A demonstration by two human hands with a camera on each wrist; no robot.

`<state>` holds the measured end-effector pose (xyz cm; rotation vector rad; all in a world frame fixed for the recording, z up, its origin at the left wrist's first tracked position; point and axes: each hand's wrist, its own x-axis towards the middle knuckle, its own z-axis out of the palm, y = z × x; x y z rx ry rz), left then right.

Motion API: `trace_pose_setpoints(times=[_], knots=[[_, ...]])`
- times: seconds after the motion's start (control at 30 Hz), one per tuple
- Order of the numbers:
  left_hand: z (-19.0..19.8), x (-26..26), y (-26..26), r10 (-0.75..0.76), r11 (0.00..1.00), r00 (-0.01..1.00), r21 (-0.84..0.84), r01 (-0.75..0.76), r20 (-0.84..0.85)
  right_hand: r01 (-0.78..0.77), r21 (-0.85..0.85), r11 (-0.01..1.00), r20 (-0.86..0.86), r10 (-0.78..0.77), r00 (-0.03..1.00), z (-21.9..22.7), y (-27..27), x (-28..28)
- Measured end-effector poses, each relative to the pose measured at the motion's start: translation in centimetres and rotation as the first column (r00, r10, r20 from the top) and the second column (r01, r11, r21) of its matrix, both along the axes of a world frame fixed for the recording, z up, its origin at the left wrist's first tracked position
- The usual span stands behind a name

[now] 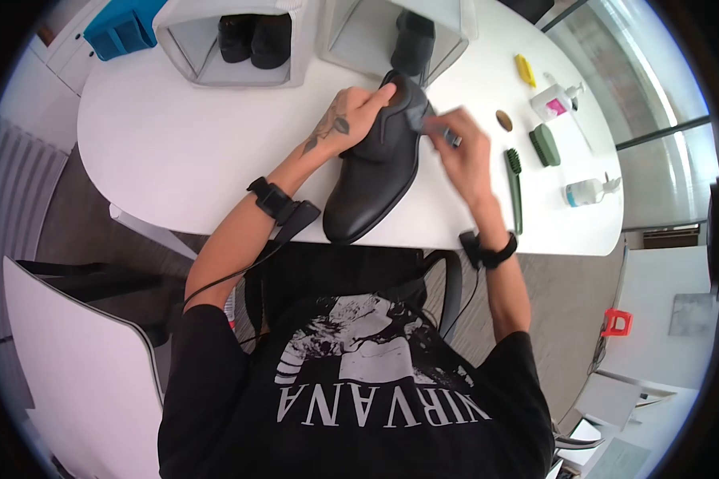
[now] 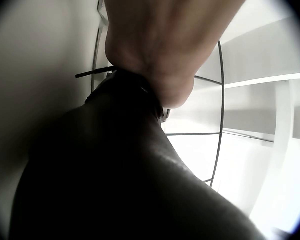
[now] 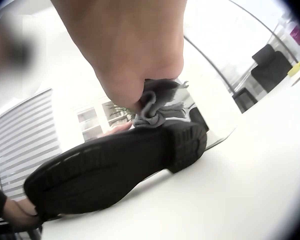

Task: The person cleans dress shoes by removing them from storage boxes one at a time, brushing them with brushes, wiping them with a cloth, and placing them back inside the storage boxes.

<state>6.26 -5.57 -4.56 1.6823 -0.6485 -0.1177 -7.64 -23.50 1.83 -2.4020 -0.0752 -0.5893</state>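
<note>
A black leather shoe [image 1: 371, 180] is tilted over the table's front part, toe toward the person. The left hand [image 1: 351, 120] grips it at the opening, thumb along the rim. Pinched in the right hand [image 1: 465, 152] is a grey cloth [image 1: 417, 116], which lies against the shoe's side near the heel. From the right wrist view, the cloth [image 3: 157, 107] bunches below the right hand [image 3: 130, 55], touching the shoe's upper edge above the dark sole [image 3: 105, 170]. The left wrist view shows the shoe [image 2: 100, 165] dark and close under the left hand [image 2: 165, 45].
Two grey boxes [image 1: 299, 48] with black shoes [image 1: 270, 41] inside stand at the back, beside a blue holder [image 1: 121, 30]. At the right lie a green-handled brush [image 1: 515, 191], a green block brush [image 1: 545, 145], a brown oval item [image 1: 504, 120], a yellow item [image 1: 525, 70] and pump bottles [image 1: 585, 192].
</note>
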Motion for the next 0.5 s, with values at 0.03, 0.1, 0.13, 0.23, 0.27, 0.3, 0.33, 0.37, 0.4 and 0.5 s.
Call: trace_pose_setpoints(times=[0.03,0.1,0.13,0.23,0.27,0.3,0.33,0.37,0.4,0.5], knots=[[0.2,0.4,0.5,-0.030,0.998,0.997,0.060,0.035,-0.077,-0.037,-0.014,0.999,0.034,0.037,0.999,-0.2,1.6,-1.4],[0.2,0.4,0.3,-0.012,1.000,0.998,0.002,0.012,-0.070,-0.108,-0.036,0.994,0.052,0.109,0.993,-0.1,2.9,-2.4],[0.1,0.1,0.4,-0.018,1.000,0.998,-0.027,0.016,-0.061,-0.124,-0.055,0.991,0.068,0.128,0.989,-0.1,3.1,-2.5],[-0.6,0.7,0.9,-0.036,0.999,0.996,0.034,0.039,-0.083,-0.061,-0.053,0.997,0.098,0.066,0.993,-0.8,1.1,0.4],[-0.6,0.9,0.6,-0.071,0.996,0.987,0.045,0.079,-0.147,-0.009,-0.003,1.000,0.060,0.009,0.998,-0.5,0.4,1.4],[-0.5,1.2,0.8,-0.063,0.992,0.980,0.092,0.082,-0.187,0.001,-0.006,1.000,0.071,0.000,0.997,-0.4,0.2,1.6],[-1.0,1.7,0.7,-0.069,0.993,0.983,0.084,0.084,-0.170,-0.016,0.003,1.000,0.052,0.015,0.999,-0.3,0.2,2.2],[-1.7,2.0,0.5,-0.060,0.998,0.983,0.020,0.064,-0.175,-0.036,0.009,0.999,0.034,0.035,0.999,-0.1,0.4,2.9],[-2.2,2.3,0.4,-0.049,0.998,0.982,-0.045,0.041,-0.183,-0.094,0.006,0.996,0.079,0.093,0.993,0.0,1.4,2.3],[-1.2,2.3,0.7,-0.010,1.000,0.989,0.026,0.014,-0.147,-0.176,-0.080,0.981,0.168,0.188,0.968,-0.2,2.8,1.0]])
